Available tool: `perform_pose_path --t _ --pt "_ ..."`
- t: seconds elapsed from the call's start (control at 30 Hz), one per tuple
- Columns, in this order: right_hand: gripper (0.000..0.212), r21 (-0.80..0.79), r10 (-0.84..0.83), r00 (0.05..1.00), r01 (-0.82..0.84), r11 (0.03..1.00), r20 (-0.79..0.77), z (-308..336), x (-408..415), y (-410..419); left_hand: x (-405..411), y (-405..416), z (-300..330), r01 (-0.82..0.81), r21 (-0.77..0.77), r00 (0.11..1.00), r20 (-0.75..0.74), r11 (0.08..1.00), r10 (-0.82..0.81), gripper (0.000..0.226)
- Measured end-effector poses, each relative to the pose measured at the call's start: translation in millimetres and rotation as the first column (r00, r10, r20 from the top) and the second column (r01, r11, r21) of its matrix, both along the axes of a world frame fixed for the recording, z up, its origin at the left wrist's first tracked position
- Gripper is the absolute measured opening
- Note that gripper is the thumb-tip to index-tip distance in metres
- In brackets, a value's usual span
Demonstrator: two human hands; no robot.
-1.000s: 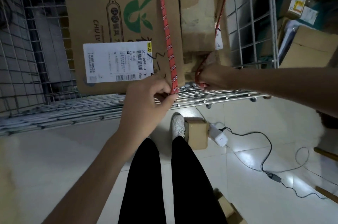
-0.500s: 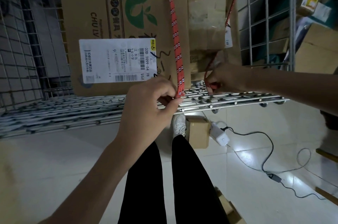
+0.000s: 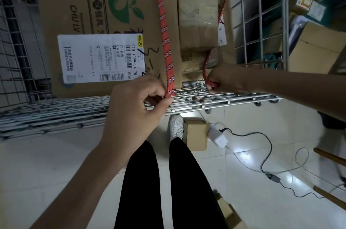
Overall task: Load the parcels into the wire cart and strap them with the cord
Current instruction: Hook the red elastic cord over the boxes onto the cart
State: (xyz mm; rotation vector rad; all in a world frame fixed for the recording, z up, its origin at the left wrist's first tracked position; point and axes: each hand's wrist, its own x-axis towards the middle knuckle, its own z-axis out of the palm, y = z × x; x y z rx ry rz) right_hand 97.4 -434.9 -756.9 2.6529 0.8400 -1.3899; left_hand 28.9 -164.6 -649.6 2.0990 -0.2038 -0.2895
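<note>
— Where was the cord (image 3: 165,41)?

— Taut down the big box (image 3: 104,4) in the cart (image 3: 206,98). Your left hand (image 3: 134,109) pinched it at the deck edge; your right hand (image 3: 224,79), at 2 o'clock, gripped its other run.

— Anything around?

— A small box (image 3: 195,136) and charger (image 3: 218,136) by your shoe (image 3: 176,126).

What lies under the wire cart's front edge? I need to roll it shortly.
Beneath the wire cart show a white shoe, a small cardboard box and a white charger. Farther under is hidden.

Cardboard parcels (image 3: 104,13) stand in the wire cart (image 3: 215,97), a taut red patterned cord (image 3: 164,28) running down their front.
</note>
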Motion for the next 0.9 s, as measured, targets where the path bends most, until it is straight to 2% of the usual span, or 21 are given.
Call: perform_pose_path --t 0.07,0.17,0.27,0.4,0.5,0.73,0.9 --pt "0.012 0.002 -0.028 1.000 0.028 1.000 0.004 2 2 0 0 0 0 -0.002 0.001 1.000 0.003 1.000 0.002 0.012" --pt "0.017 -0.042 0.042 0.998 -0.040 0.998 0.044 -1 0 4 -1 0 1 -0.005 0.000 1.000 -0.002 1.000 0.005 0.012" --pt "0.008 -0.006 -0.034 0.999 0.034 0.999 0.024 13 -1 1 -1 0 1 -0.005 0.002 1.000 -0.013 1.000 0.005 0.012" --pt "0.006 0.043 -0.104 0.994 0.105 0.994 -0.023 27 -3 -8 -1 -1 1 -0.013 0.002 1.000 -0.008 1.000 0.013 0.013" --pt "0.007 0.006 -0.046 0.999 0.046 0.999 0.023 23 -3 -3 -2 -1 1 -0.019 0.005 1.000 -0.006 1.000 0.019 0.013" --pt "0.010 -0.027 -0.060 0.997 0.062 0.998 0.058 28 1 -2 -3 -1 1 -0.036 0.010 0.999 -0.003 0.999 0.036 0.013" --pt "0.010 -0.036 -0.087 0.996 0.088 0.995 0.026 44 1 0 -3 -1 0 -0.034 0.004 0.999 -0.013 0.999 0.034 0.013"
